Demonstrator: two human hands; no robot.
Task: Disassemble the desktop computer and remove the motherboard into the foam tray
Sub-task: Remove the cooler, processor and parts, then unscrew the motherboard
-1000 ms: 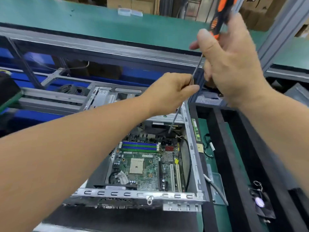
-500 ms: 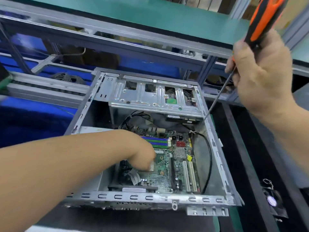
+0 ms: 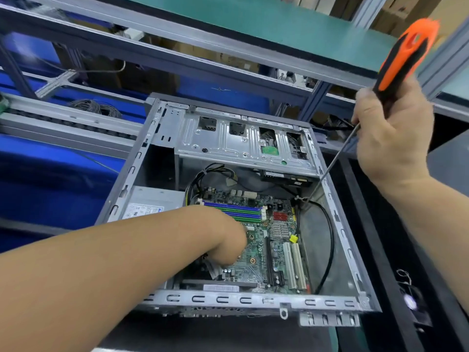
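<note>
The open grey desktop case point(image 3: 228, 299) lies in front of me with the green motherboard point(image 3: 279, 235) on its floor. My left hand point(image 3: 228, 240) reaches down into the case and rests on the middle of the board, its fingertips hidden beneath it. My right hand point(image 3: 390, 143) grips an orange and black screwdriver point(image 3: 406, 52) above the case's right wall. The thin shaft slants down, and its tip sits at the board's far right corner by a black cable point(image 3: 330, 237). The black foam tray point(image 3: 380, 250) runs along the right of the case.
A metal drive cage point(image 3: 241, 141) spans the far end of the case, and a silver power supply point(image 3: 152, 201) fills its left side. A small fan point(image 3: 411, 303) lies in the foam tray. A conveyor rail point(image 3: 63, 118) and blue bins are to the left.
My left hand let go of the screwdriver shaft and dropped into the case onto the motherboard. My right hand swung right, and the tip came down to the board's far right corner.
</note>
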